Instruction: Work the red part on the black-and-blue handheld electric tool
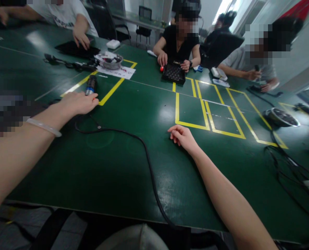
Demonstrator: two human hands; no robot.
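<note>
My left hand is closed at the left of the green table, against the lower end of a dark cylindrical tool with a blue band. The tool's far end points away from me, and its near end is partly hidden by my fingers. My right hand rests on the table right of the middle, its fingers curled loosely and nothing visible in them. It lies just below a rectangle of yellow tape. A black cable runs between my two arms to the near edge.
A metal bowl stands on white paper beyond my left hand. Across the table a person handles a black tray near a red ball. Another bowl and tangled cables lie at the right.
</note>
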